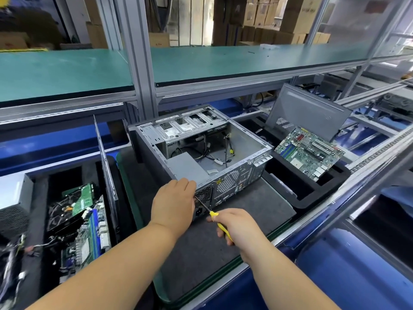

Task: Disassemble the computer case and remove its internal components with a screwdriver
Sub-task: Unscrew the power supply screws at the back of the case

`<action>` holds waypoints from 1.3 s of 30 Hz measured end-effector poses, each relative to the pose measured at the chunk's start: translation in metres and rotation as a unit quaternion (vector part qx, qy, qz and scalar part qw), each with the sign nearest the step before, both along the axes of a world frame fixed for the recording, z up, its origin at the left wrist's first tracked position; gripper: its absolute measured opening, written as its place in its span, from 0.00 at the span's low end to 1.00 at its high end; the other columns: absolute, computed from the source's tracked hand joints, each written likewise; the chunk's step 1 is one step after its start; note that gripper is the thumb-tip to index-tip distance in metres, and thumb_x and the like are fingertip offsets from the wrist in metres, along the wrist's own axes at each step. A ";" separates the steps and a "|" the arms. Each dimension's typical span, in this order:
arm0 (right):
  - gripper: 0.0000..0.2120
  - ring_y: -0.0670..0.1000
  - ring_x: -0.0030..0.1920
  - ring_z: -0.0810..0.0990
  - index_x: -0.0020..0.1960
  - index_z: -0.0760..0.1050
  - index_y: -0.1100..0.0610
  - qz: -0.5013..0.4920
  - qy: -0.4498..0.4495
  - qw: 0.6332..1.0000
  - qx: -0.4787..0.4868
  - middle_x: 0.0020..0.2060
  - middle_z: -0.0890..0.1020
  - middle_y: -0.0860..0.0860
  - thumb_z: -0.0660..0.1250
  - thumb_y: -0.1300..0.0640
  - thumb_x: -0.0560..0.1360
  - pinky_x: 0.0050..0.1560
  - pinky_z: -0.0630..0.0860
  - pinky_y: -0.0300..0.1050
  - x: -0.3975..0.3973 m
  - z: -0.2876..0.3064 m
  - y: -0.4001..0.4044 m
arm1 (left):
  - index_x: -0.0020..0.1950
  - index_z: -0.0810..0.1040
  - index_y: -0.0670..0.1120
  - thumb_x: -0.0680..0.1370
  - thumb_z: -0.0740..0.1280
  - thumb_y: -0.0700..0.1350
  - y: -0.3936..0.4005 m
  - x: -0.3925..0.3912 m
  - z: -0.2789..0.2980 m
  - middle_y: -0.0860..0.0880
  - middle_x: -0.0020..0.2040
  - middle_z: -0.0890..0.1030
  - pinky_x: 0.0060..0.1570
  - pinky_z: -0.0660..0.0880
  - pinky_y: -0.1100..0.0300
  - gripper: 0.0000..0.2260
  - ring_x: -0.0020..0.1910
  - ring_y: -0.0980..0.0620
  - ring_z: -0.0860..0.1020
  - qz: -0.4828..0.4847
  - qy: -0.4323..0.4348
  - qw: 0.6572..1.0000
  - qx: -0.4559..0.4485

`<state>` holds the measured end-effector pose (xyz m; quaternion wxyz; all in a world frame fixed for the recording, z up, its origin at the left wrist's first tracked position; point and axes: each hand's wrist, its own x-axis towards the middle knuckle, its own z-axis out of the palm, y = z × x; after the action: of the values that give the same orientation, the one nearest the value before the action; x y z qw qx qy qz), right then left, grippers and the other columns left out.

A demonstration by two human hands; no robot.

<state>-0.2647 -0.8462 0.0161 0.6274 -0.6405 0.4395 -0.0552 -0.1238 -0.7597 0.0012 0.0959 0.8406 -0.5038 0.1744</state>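
Case (201, 151), open, lies just beyond my hands; its grey supply (186, 167) sits under my left fingertips. My left hand (173, 203), fingers extended, braces the rear corner. My right hand (234, 227), nearest me, grips the screwdriver (220, 224), tip hidden behind my left hand at the rear panel. Keep the shaft square to the screw and press inward while turning, I judge.
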 end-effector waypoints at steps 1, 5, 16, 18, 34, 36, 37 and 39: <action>0.09 0.51 0.27 0.65 0.49 0.84 0.58 0.001 -0.009 1.000 0.001 0.27 0.74 0.52 0.64 0.59 0.78 0.28 0.62 0.41 0.000 -0.001 -0.001 | 0.41 0.77 0.45 0.67 0.75 0.41 0.000 -0.001 0.000 0.48 0.36 0.76 0.32 0.70 0.56 0.09 0.33 0.46 0.75 0.001 0.000 1.000 -0.001; 0.08 0.51 0.27 0.64 0.49 0.84 0.58 0.000 -0.030 1.000 0.000 0.27 0.74 0.52 0.65 0.60 0.78 0.27 0.61 0.40 -0.003 -0.006 -0.005 | 0.40 0.77 0.46 0.67 0.76 0.41 0.000 -0.002 -0.001 0.48 0.35 0.76 0.33 0.71 0.54 0.09 0.33 0.46 0.75 0.007 -0.003 1.000 -0.001; 0.07 0.49 0.25 0.65 0.48 0.84 0.55 0.011 -0.069 0.997 -0.022 0.26 0.75 0.51 0.67 0.55 0.76 0.30 0.64 0.41 -0.005 -0.016 -0.012 | 0.41 0.77 0.46 0.68 0.75 0.40 -0.002 -0.004 -0.007 0.48 0.37 0.77 0.34 0.72 0.54 0.08 0.36 0.45 0.76 0.025 0.021 0.999 -0.031; 0.10 0.48 0.23 0.64 0.47 0.85 0.56 0.009 -0.068 0.998 0.015 0.26 0.75 0.51 0.65 0.55 0.78 0.27 0.64 0.38 -0.003 -0.016 -0.012 | 0.42 0.77 0.46 0.68 0.75 0.41 -0.002 -0.004 -0.008 0.49 0.38 0.77 0.34 0.72 0.55 0.08 0.36 0.45 0.76 0.032 0.026 0.999 -0.034; 0.17 0.46 0.21 0.62 0.51 0.82 0.63 0.013 -0.092 0.949 0.301 0.27 0.73 0.52 0.58 0.54 0.83 0.24 0.59 0.38 -0.003 -0.022 -0.017 | 0.48 0.79 0.46 0.72 0.72 0.42 -0.002 -0.002 -0.012 0.50 0.44 0.80 0.38 0.74 0.53 0.06 0.43 0.46 0.78 0.038 0.065 0.996 -0.051; 0.16 0.46 0.21 0.62 0.52 0.82 0.62 0.011 -0.074 0.965 0.250 0.27 0.73 0.51 0.59 0.54 0.83 0.25 0.59 0.38 -0.001 -0.021 -0.015 | 0.48 0.79 0.46 0.72 0.72 0.42 -0.002 -0.001 -0.012 0.50 0.44 0.80 0.38 0.73 0.53 0.06 0.43 0.46 0.78 0.040 0.063 0.996 -0.048; 0.15 0.46 0.21 0.63 0.52 0.82 0.62 0.008 -0.065 0.972 0.227 0.27 0.73 0.51 0.59 0.54 0.83 0.25 0.59 0.37 0.000 -0.020 -0.013 | 0.48 0.79 0.46 0.72 0.72 0.42 -0.002 -0.001 -0.012 0.50 0.44 0.80 0.38 0.73 0.53 0.06 0.43 0.46 0.78 0.040 0.063 0.996 -0.046; 0.14 0.45 0.21 0.63 0.51 0.82 0.61 0.002 -0.056 0.977 0.204 0.26 0.73 0.51 0.60 0.54 0.83 0.26 0.59 0.37 0.001 -0.017 -0.011 | 0.48 0.79 0.46 0.72 0.72 0.42 -0.003 -0.001 -0.012 0.49 0.44 0.80 0.38 0.73 0.53 0.07 0.43 0.46 0.77 0.041 0.065 0.996 -0.043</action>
<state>-0.2640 -0.8574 -0.0006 0.7684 -0.4959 0.4046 0.0005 -0.1250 -0.7623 -0.0108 0.1570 0.8652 -0.4535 0.1451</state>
